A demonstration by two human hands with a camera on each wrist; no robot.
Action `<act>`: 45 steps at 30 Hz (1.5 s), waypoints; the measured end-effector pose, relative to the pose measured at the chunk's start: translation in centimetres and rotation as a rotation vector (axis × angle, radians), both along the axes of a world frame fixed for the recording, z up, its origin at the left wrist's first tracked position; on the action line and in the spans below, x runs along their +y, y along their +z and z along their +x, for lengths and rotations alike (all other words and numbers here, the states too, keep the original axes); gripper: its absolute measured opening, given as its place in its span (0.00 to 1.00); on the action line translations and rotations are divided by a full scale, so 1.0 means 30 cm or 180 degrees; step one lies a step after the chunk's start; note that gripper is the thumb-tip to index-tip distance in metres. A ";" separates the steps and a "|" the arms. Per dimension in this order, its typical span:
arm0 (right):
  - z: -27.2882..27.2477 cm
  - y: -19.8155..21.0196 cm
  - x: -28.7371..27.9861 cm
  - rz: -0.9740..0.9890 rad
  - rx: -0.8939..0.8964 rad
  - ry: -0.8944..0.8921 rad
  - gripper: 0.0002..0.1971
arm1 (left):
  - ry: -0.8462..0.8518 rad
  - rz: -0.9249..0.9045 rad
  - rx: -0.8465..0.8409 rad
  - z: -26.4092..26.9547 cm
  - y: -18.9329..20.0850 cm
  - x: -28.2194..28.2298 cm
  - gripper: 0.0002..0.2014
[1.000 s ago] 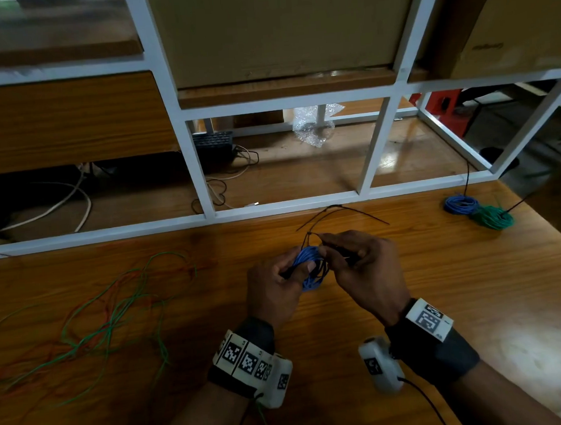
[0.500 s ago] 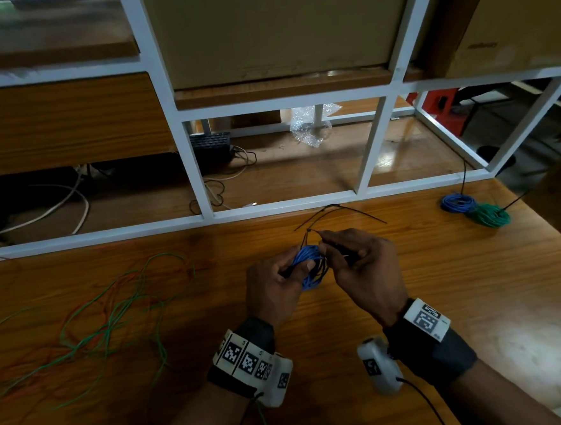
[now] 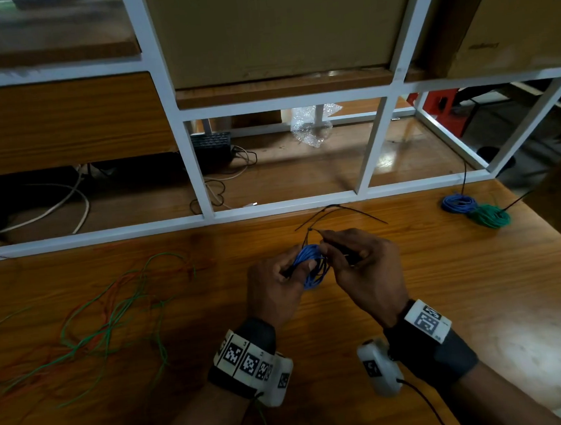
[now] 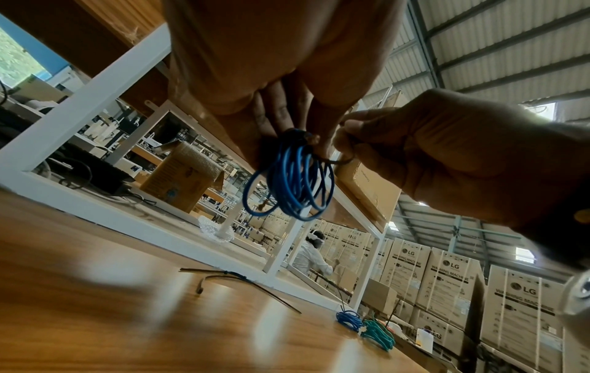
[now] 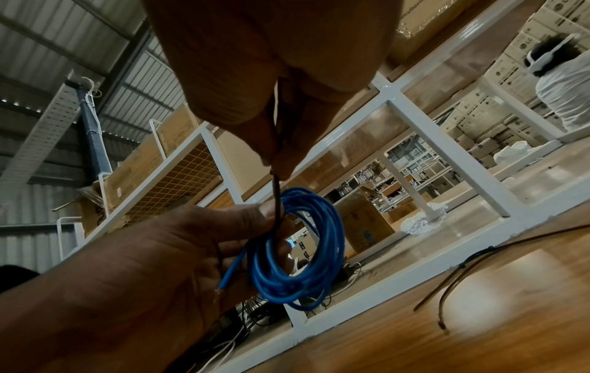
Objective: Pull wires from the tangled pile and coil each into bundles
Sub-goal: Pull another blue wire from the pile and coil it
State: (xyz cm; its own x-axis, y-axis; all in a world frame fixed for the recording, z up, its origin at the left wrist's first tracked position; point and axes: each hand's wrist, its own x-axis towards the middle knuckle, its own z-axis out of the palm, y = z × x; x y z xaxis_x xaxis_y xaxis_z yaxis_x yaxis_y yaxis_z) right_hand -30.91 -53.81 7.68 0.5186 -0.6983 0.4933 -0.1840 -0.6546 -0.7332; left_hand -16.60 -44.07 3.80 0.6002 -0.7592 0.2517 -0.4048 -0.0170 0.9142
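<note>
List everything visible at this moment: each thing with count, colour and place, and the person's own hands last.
Blue wire coil: one, blue, held above the table between both hands.
Cable tie: one, black, running across the held coil.
Loose cable ties: a few, black, on the table beyond the hands.
Finished bundles: two, one blue and one green, touching, far right of the table.
Tangled wires: several, green and red-orange, spread on the table's left.
Table: one, brown wood.
Shelf frame: one, white metal, behind the table.
Cardboard cartons: many, stacked in the background.
Left hand: holds the coil.
Right hand: its grip pinches the cable tie.
</note>
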 end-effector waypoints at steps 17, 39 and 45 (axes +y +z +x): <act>-0.028 0.007 0.002 0.0106 0.0817 0.0227 0.08 | -0.0010 0.0154 -0.0056 -0.023 0.023 0.012 0.25; 0.002 0.126 -0.155 0.0896 0.0591 0.1161 0.04 | -0.0393 -0.0007 0.0089 -0.014 0.027 0.010 0.22; 0.032 0.088 -0.179 0.0531 0.0763 0.0921 0.09 | -0.0598 0.0107 0.0359 -0.006 0.042 -0.006 0.20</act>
State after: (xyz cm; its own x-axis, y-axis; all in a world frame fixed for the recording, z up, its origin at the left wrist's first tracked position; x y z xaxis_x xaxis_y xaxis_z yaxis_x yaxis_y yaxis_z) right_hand -29.96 -59.17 10.31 0.7919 -0.5668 0.2271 -0.1881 -0.5803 -0.7924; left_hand -16.77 -44.24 5.07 0.4704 -0.8672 0.1638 -0.2990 0.0180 0.9541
